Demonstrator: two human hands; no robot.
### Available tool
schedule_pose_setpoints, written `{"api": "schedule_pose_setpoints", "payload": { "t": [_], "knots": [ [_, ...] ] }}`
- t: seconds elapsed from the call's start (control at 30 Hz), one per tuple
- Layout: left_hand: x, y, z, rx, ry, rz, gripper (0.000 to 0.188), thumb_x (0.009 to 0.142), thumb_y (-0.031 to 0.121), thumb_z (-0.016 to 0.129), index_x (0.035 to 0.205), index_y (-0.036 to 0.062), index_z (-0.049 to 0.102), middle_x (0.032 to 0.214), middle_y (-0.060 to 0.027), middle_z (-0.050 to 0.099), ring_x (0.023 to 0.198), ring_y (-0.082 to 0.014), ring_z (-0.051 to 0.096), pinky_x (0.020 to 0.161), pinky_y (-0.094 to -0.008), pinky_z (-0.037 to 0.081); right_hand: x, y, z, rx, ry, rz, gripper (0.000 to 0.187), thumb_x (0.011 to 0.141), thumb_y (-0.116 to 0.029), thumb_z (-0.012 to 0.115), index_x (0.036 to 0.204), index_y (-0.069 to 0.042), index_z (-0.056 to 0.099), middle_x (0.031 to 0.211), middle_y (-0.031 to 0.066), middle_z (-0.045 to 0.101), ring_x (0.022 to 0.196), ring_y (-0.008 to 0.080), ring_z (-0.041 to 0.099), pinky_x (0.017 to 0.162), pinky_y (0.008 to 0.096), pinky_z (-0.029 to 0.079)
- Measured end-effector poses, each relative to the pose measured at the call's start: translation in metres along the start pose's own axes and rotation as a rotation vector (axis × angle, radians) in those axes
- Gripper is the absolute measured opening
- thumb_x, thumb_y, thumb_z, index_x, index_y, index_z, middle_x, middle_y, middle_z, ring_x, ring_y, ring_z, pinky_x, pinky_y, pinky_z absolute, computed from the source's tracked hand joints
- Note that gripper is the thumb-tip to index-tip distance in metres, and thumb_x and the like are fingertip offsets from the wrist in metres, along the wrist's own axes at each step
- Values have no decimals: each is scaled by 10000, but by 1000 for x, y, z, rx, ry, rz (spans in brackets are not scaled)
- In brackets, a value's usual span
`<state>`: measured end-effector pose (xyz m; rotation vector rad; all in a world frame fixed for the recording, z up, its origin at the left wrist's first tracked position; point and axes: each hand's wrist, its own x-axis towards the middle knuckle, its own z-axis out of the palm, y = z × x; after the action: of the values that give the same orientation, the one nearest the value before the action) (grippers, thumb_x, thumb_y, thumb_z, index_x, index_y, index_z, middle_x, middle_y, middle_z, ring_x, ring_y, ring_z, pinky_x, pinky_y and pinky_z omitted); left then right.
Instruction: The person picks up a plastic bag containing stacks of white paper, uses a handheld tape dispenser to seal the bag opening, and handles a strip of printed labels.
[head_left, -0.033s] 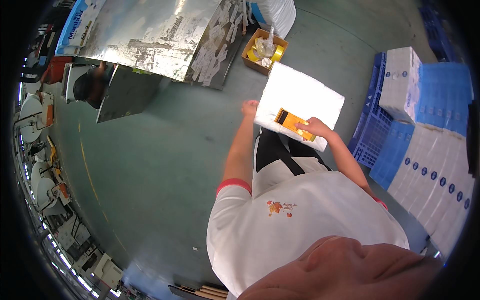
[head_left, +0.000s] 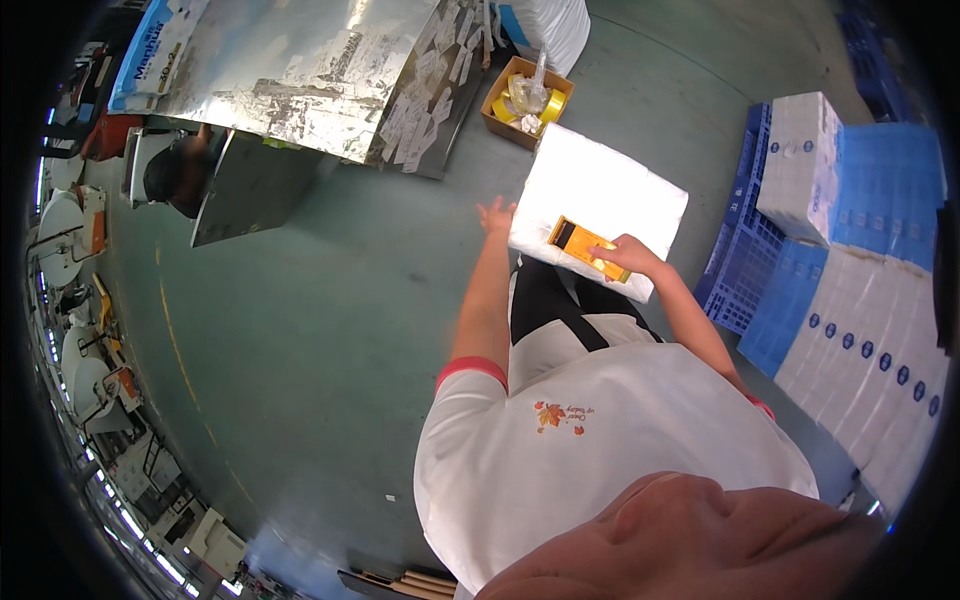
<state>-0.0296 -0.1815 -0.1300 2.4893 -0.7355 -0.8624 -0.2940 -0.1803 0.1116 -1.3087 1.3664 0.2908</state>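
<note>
My right hand (head_left: 634, 257) is closed on the near end of a flat, orange-yellow rectangular item (head_left: 585, 244) with a black patch at its far end. I cannot make out its exact kind. Under it is a large, white, soft-looking package (head_left: 605, 185), above my thighs. At the package's left edge is my left hand (head_left: 494, 216), fingers spread, holding nothing; whether its fingertips touch the package I cannot tell.
Beyond the package, a cardboard box (head_left: 512, 135) holds yellow tape rolls. A metal-topped table (head_left: 300, 75) stands far left, with another person (head_left: 180, 175) near it. To the right are a blue plastic pallet (head_left: 738, 235) and stacked white-and-blue packages (head_left: 850, 330).
My left hand's fingers have spread apart beside the package, and the hand has shifted slightly left. My right hand keeps its hold on the yellow item.
</note>
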Motion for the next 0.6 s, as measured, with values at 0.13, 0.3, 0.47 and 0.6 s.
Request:
{"api": "schedule_pose_setpoints", "payload": {
  "t": [0.13,0.3,0.47,0.6],
  "knots": [
    [-17,24,-28,243,58,32,607,799,302,632,1284,38,379,1294,-244,382,1184,-330,407,951,-431,370,-2,9,0,-86,17,30,729,678,-679,554,720,41,661,651,160,609,647,249,599,651,335,458],
    [-48,57,-38,101,-330,211,697,864,406,496,1384,50,199,1455,-203,122,1322,-362,197,1047,-442,243,-6,11,-2,-33,23,-72,742,672,-685,548,704,49,650,660,181,608,645,265,597,634,346,457],
    [-92,59,-17,345,36,435,727,885,492,407,1401,56,137,1462,-202,94,1354,-343,105,1071,-513,105,-44,35,-10,-83,67,-149,666,718,-628,565,693,31,654,626,119,624,589,219,591,600,322,471],
    [-102,60,-11,443,113,430,732,886,497,403,1401,54,130,1463,-203,85,1356,-337,103,1074,-506,110,-135,133,-71,266,-95,-39,523,770,-494,611,763,28,650,651,94,645,577,188,632,590,290,488]
  ]
}}
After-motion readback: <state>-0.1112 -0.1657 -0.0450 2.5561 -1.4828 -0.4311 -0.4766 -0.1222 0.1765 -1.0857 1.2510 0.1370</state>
